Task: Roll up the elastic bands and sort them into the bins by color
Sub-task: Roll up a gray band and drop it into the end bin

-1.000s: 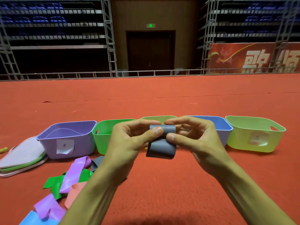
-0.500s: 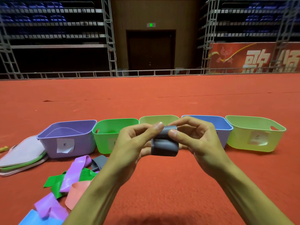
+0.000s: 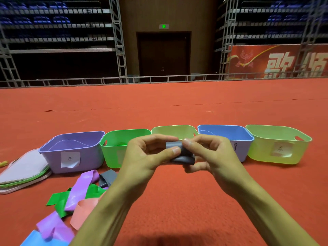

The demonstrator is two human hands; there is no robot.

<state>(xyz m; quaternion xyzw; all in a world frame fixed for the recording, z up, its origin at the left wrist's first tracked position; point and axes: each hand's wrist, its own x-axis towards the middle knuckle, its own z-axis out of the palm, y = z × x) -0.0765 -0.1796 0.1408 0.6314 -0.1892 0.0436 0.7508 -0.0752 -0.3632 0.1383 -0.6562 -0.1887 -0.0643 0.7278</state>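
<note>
Nearest us on the left lies a heap of loose flat elastic bands [image 3: 71, 197] in blue, purple, pink, green and grey, not yet rolled. Above the carpet we hold a dark grey elastic band [image 3: 179, 154], mostly coiled, between both hands. Our left hand [image 3: 142, 160] pinches one side of the roll with thumb and forefinger. Our right hand [image 3: 211, 157] pinches the other side, its lower fingers curled beneath (we judge this stops the springy coil from unwinding).

Just beyond, within easy reach for dropping, a row of plastic tubs stands side by side: purple bin [image 3: 88, 157], bright green bin [image 3: 111, 155], pale green bin [image 3: 174, 131], blue bin [image 3: 225, 133], yellow-green bin [image 3: 262, 151]. Which one takes grey we cannot tell. A stack of flat pale lids [image 3: 23, 170] rests left of them.

The red carpet [image 3: 177, 201] runs back to a metal railing [image 3: 88, 80], a dark door [image 3: 164, 55] and tiered seating [image 3: 53, 20].
</note>
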